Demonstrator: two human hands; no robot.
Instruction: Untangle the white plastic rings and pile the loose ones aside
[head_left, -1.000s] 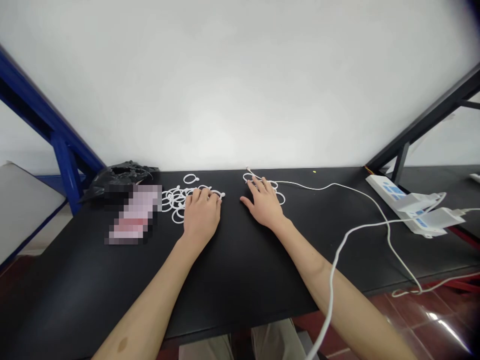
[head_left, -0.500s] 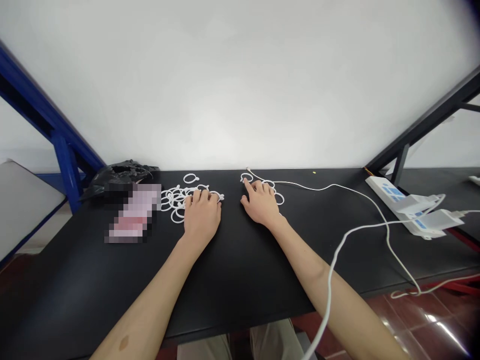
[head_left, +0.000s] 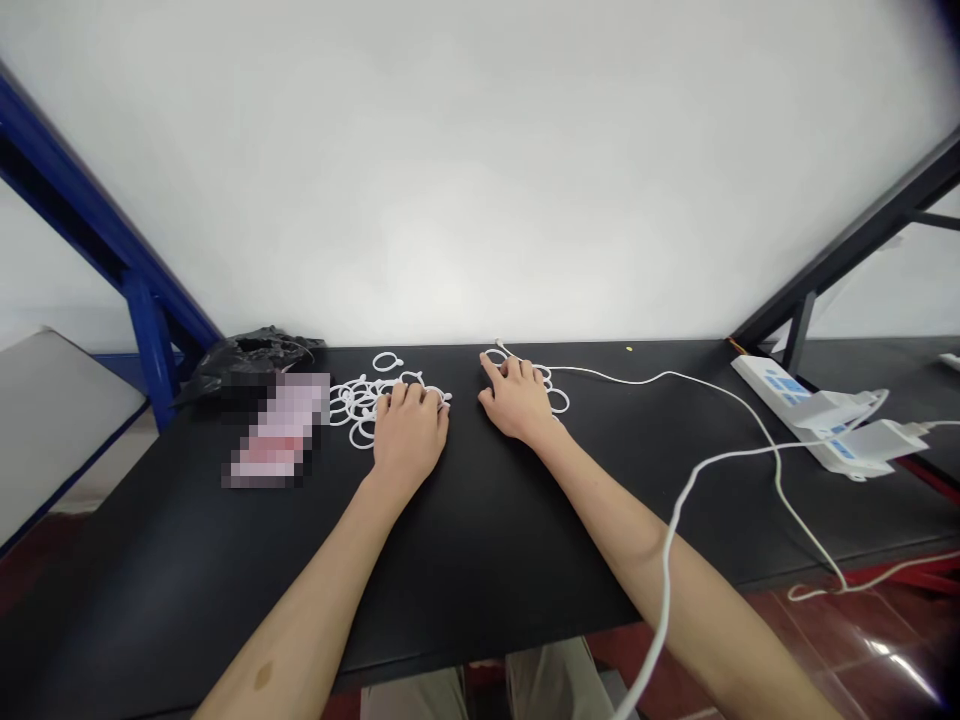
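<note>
A loose pile of thin white rings, each with a small knob, lies on the black table. My left hand rests palm down over the pile's right side, its fingers lying forward on the rings. To the right, my right hand is palm down with thumb and index finger spread. It partly covers several more rings, including a white ring beside its outer edge. The index fingertip touches or lies just beside another ring at the back. Both hands' fingertips are partly hidden.
A single ring lies behind the pile. At left are a black plastic bag and a pixelated pinkish object. A white cable crosses over my right forearm. A white power strip with plugged-in adapters lies at right, before the wall.
My right hand has shifted slightly left, its index fingertip now at the left side of the back ring. My left hand stays over the pile. The view has turned a little.
</note>
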